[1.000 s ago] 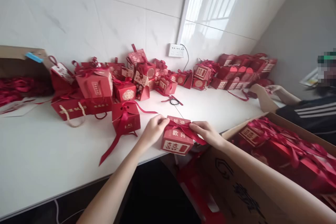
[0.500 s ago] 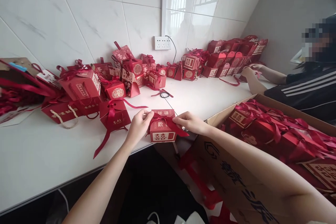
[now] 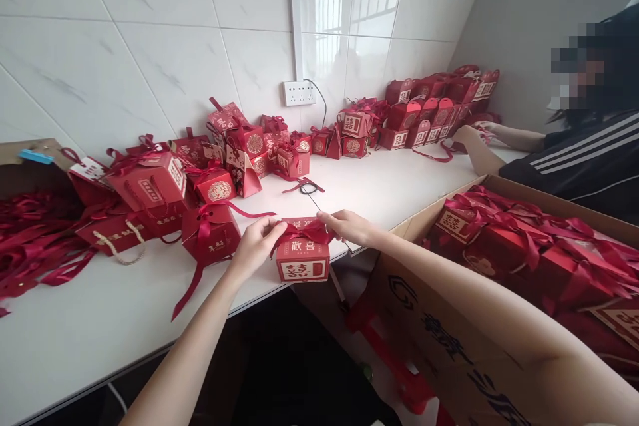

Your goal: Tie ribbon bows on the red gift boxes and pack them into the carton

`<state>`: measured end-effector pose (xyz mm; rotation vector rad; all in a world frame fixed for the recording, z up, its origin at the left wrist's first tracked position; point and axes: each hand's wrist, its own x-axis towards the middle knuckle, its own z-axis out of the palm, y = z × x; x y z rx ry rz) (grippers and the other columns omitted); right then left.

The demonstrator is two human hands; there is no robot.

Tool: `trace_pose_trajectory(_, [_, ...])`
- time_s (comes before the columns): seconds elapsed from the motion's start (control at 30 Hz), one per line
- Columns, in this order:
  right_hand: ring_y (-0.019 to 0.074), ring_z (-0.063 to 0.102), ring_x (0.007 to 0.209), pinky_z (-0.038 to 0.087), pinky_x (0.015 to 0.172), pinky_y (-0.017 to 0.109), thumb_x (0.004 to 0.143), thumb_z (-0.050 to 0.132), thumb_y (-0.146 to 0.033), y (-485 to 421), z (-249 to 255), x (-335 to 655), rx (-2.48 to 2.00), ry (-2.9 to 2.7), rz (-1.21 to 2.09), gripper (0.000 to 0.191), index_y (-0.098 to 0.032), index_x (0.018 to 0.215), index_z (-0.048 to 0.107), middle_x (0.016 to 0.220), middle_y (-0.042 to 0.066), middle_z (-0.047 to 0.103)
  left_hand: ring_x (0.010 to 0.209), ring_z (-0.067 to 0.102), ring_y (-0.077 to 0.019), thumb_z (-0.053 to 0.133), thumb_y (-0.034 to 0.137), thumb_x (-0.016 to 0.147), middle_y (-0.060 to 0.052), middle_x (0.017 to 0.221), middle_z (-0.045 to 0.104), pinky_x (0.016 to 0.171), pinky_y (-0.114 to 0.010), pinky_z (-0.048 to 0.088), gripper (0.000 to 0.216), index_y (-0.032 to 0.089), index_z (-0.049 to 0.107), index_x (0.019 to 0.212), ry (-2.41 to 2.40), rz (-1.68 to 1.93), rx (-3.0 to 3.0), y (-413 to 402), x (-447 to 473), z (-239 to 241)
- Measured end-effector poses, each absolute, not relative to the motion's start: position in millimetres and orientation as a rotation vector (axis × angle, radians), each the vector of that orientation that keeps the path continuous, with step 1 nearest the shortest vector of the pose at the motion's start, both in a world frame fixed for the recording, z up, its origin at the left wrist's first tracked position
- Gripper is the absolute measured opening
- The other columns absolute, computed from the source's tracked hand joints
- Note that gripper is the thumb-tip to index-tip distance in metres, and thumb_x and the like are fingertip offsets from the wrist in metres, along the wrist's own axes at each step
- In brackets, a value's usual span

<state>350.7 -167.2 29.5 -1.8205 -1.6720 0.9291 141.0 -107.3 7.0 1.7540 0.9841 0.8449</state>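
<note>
A red gift box (image 3: 302, 259) with pale lettering and a double character on its front stands at the table's near edge. Across its top runs a dark red ribbon (image 3: 305, 231), tied in a bow. My left hand (image 3: 257, 243) pinches the ribbon at the box's left side. At the other side my right hand (image 3: 349, 226) pinches the ribbon's right part; the fingertips partly cover it. Just left of my left hand sits another red box (image 3: 212, 239) with a loose ribbon tail hanging down.
Several red gift boxes (image 3: 219, 192) line the wall side of the white table (image 3: 124, 329). Loose ribbons (image 3: 40, 246) lie at the left. A cardboard carton (image 3: 424, 319) of red boxes stands at the right. Beyond it, a co-worker's hands (image 3: 472, 138) handle something red.
My hands have drawn apart slightly, pulling the ribbon sideways into a neater bow. The view has shifted a little; the box stays at the table edge.
</note>
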Motion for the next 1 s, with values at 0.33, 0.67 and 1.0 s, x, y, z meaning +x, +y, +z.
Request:
trace_pose_trajectory(0.33, [0.0069,0.029,0.048,0.024,0.046,0.023,0.081,0.043,-0.04,-190,27,348,-1.519,-1.723,0.973,0.035,-0.018,0.055,0.039,0.05,-0.006,0.033,0.052,0.043,-0.0102,0.057,0.046,0.076,0.005,0.055,0.048,0.05,-0.021,0.031,0.032,0.019,0.045,0.063,1.104,0.989,1.698,-124,149,-5])
trace_pose_trajectory(0.67, [0.0085,0.035,0.051,0.03,0.049,0.023,0.082,0.038,-0.058,-204,8,352,-1.548,-1.655,0.996,0.047,-0.018,0.056,0.04,0.054,-0.004,0.038,0.052,0.049,-0.0115,0.059,0.048,0.074,0.003,0.059,0.053,0.049,-0.022,0.035,0.032,0.018,0.049,0.07,1.074,1.028,1.455,-130,157,-15])
trace_pose_trajectory(1.0, [0.0283,0.052,0.112,0.044,0.093,0.045,0.064,0.071,-0.049,-189,18,350,-1.456,-2.103,0.66,0.092,-0.017,0.135,0.021,0.127,0.019,0.043,0.071,0.058,-0.013,0.053,0.034,0.084,-0.001,0.077,0.06,0.065,-0.024,0.047,0.017,0.018,0.054,0.077,0.983,1.246,2.075,-125,158,11])
